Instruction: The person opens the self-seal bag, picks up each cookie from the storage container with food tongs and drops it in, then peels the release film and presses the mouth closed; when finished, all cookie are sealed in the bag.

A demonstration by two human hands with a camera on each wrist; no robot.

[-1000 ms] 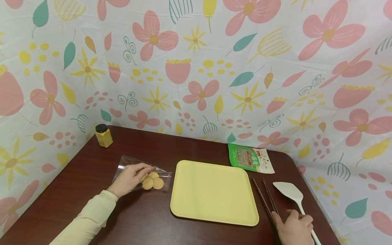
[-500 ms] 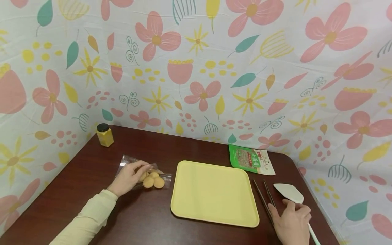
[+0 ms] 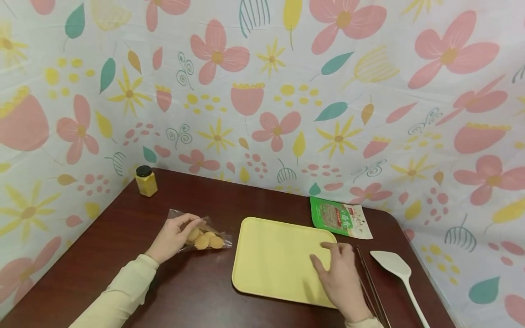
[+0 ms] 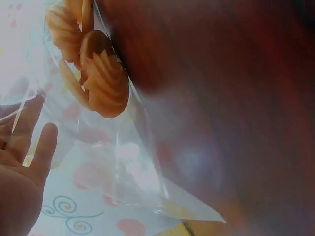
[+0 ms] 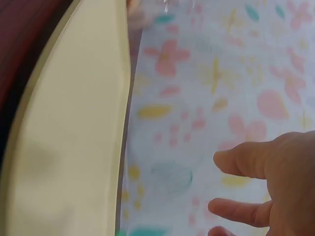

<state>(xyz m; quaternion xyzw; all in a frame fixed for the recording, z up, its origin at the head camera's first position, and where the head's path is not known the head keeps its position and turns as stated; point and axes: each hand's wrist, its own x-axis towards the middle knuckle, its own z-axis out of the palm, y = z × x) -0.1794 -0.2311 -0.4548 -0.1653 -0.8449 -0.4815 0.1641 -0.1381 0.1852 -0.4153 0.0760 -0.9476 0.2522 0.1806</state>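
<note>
At the left of the table, my left hand point(image 3: 170, 237) holds a clear plastic bag point(image 3: 228, 241) with several round golden cookies point(image 3: 209, 240) in it. Close up in the left wrist view, the cookies point(image 4: 107, 83) show piped ridges, and fingers touch the bag's film point(image 4: 133, 167). My right hand point(image 3: 342, 278) hovers over the right part of a yellow tray point(image 3: 279, 259), its fingers spread and holding nothing. In the right wrist view this hand point(image 5: 275, 182) is apart from the tray point(image 5: 74, 123).
Right of the tray lie two long dark sticks point(image 3: 374, 291), tongs or chopsticks, partly behind my right hand. A white spatula point(image 3: 393, 264) lies farther right. Behind are a green-and-white packet point(image 3: 341, 218) and a yellow jar point(image 3: 146, 183) with a black lid. Patterned cloth point(image 3: 262, 100) backs the table.
My right hand has moved left from beside the dark sticks and the spatula to above the tray. The left hand stays at the bag, and the cookies in it have shifted slightly.
</note>
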